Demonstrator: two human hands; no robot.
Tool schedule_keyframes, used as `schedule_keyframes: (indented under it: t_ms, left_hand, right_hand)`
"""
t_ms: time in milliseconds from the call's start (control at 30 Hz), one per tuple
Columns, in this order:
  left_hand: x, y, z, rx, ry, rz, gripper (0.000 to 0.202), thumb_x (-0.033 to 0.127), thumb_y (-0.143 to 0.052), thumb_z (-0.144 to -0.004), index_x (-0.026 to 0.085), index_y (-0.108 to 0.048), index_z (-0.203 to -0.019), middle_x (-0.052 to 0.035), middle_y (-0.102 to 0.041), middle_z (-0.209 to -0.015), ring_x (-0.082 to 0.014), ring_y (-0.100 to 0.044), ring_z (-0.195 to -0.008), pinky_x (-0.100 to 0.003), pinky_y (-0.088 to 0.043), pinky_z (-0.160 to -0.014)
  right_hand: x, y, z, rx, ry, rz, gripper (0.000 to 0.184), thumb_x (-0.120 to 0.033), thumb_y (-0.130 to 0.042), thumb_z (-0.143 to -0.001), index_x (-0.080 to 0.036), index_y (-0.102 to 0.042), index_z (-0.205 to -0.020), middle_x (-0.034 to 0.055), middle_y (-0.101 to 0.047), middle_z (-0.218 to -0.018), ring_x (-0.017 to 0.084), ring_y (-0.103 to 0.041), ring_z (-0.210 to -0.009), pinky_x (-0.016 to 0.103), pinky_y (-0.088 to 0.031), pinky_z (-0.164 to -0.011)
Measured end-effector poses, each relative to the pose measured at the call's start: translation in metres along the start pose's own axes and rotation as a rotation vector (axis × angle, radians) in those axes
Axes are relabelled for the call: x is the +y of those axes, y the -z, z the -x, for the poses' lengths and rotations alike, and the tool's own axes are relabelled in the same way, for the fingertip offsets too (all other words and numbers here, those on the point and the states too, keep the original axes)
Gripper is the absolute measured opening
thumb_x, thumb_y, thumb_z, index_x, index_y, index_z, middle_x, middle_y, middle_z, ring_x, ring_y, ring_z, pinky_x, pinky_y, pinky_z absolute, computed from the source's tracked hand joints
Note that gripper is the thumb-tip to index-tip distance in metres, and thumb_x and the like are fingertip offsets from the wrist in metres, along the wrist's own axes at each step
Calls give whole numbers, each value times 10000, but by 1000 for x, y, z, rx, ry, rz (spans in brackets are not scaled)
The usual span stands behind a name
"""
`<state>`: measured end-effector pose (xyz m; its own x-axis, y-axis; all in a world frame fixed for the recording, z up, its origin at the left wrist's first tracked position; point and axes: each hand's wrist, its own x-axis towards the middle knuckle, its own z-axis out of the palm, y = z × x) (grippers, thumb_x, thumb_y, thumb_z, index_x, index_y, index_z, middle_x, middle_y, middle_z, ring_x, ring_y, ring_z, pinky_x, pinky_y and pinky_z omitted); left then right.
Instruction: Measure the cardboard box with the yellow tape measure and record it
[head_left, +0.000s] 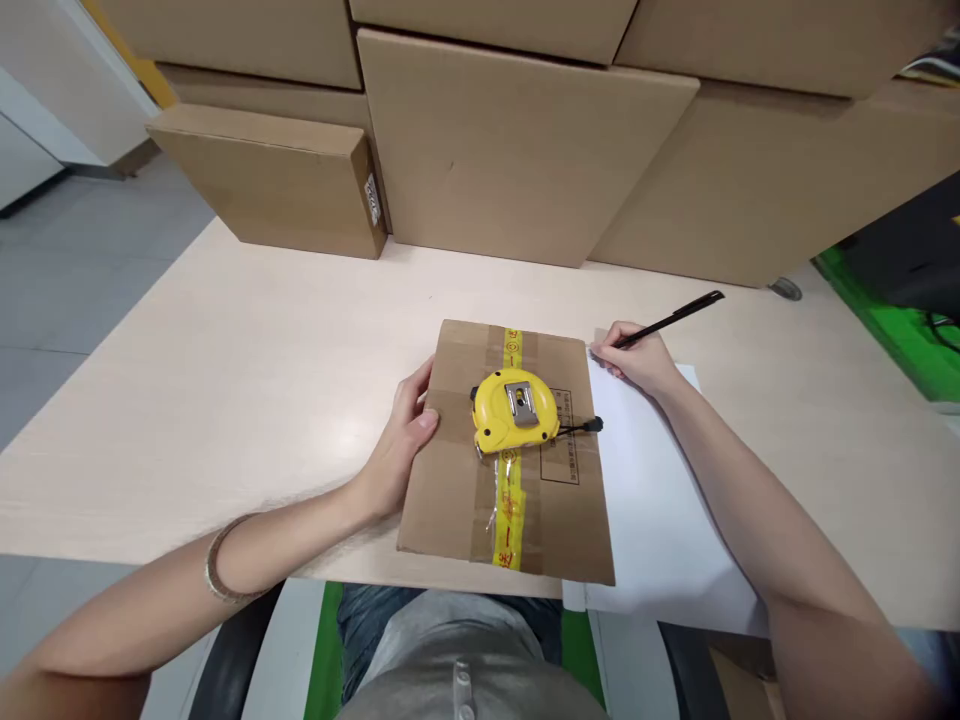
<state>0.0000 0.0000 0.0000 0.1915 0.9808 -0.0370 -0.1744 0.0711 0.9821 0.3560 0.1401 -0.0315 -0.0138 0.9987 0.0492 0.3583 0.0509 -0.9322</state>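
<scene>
1. On the pale tabletop (300,370), near the front edge, a cardboard box (450,490) lies flat, turned slightly askew. Its right side adjoins and partly covers a white paper sheet (667,520).
2. Left hand (401,440): positioned at the left edge of the cardboard box, in contact with it. The thumb lies at the edge of the upper face; the fingertips run out of sight at the side. Grip state: thumb and fingers are moderately spread; whether they clamp the box cannot be determined.
3. Right hand (637,360): positioned beside the upper right corner of the cardboard box, over the top part of the white paper sheet. Grip state: narrow, with thumb and fingers pinched around a black pen (675,315).
4. Black pen: tilted, rear end pointing up and to the right. Contact between its tip and the sheet cannot be confirmed.
5. Yellow tape measure (517,410): rests on the upper face of the cardboard box, metal clip upward. Its black wrist strap (581,427) extends toward the right edge of the box.
6. Yellow printed tape (510,510): runs lengthwise down the box, passing beneath the yellow tape measure.
7. Rear of the tabletop: large cartons (525,150) stand stacked; a smaller carton (262,185) stands at their left.
</scene>
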Motion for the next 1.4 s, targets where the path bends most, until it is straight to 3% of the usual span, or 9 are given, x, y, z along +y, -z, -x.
schedule_keyframes:
  t_ms: [367, 533, 733, 900, 1033, 1133, 1233, 1300, 1400]
  left_hand:
    - [-4, 3, -2, -9, -9, 4, 686, 642, -584, -943, 339, -430, -1539, -43, -358, -1696, -388, -286, -1583, -590, -269, -1300]
    - [-4, 4, -1, -12, -8, -9, 680, 651, -588, -940, 342, -447, -1530, -44, -372, -1691, -398, -307, -1576, -604, -261, -1303]
    - [-5, 5, -2, -20, -6, -28, 703, 657, -585, -940, 342, -427, -1548, -64, -404, -1666, -397, -315, -1571, -620, -249, -1303]
    - [-5, 5, -2, -19, -11, -22, 690, 651, -585, -938, 341, -433, -1536, -53, -380, -1682, -394, -330, -1561, -606, -277, -1294]
    - [-3, 4, -2, -12, 10, -15, 706, 651, -596, -927, 326, -430, -1532, -65, -385, -1674, -396, -366, -1533, -610, -298, -1274]
    - [-1, 3, -3, -6, 8, -14, 719, 653, -609, -915, 306, -439, -1521, -68, -396, -1665, -392, -384, -1517, -593, -304, -1273]
    - [1, 2, -4, 0, 14, -17, 729, 650, -613, -911, 293, -435, -1520, -77, -400, -1659, -391, -400, -1501, -586, -325, -1257]
    - [2, 2, -4, -3, 19, -15, 730, 646, -611, -913, 288, -430, -1522, -81, -395, -1663, -393, -408, -1495, -586, -337, -1245]
    - [1, 2, -3, -3, 11, -3, 713, 627, -604, -924, 280, -424, -1520, -81, -371, -1686, -393, -400, -1508, -582, -334, -1247]
  right_hand:
    - [-5, -2, 2, 14, -55, 68, 450, -484, -827, -738, -239, -459, -652, -37, -534, -557, 77, -452, -440, 237, -344, -420]
    - [-16, 12, 10, -200, -178, 205, 546, -653, -640, -894, -240, -421, -612, -44, -447, -468, 83, -374, -427, 272, -321, -473]
    - [-39, 24, 21, -565, -297, 448, 655, -767, -722, -773, -218, -429, -568, -53, -400, -505, 81, -296, -481, 283, -205, -502]
    - [-47, 18, 23, -620, -311, 587, 624, -752, -644, -837, -230, -421, -578, -44, -443, -493, 102, -347, -468, 296, -280, -529]
    - [-52, 16, 25, -539, -285, 698, 552, -680, -647, -862, -235, -462, -593, -24, -520, -511, 131, -413, -490, 316, -353, -575]
    - [-71, 15, 33, -287, -159, 739, 457, -651, -611, -904, -238, -577, -712, 33, -658, -675, 190, -556, -613, 342, -408, -633]
    - [-104, 6, 50, -47, 188, 603, 388, -595, -528, -989, -242, -690, -972, 94, -739, -980, 261, -687, -887, 396, -512, -779]
    - [-126, -7, 62, -152, 412, 522, 454, -596, -466, -1028, -255, -694, -1223, 128, -713, -1213, 297, -688, -1091, 468, -536, -940]
    - [-148, -33, 75, -410, 592, 515, 639, -682, -465, -1007, -249, -577, -1464, 164, -592, -1501, 365, -562, -1384, 593, -427, -1159]
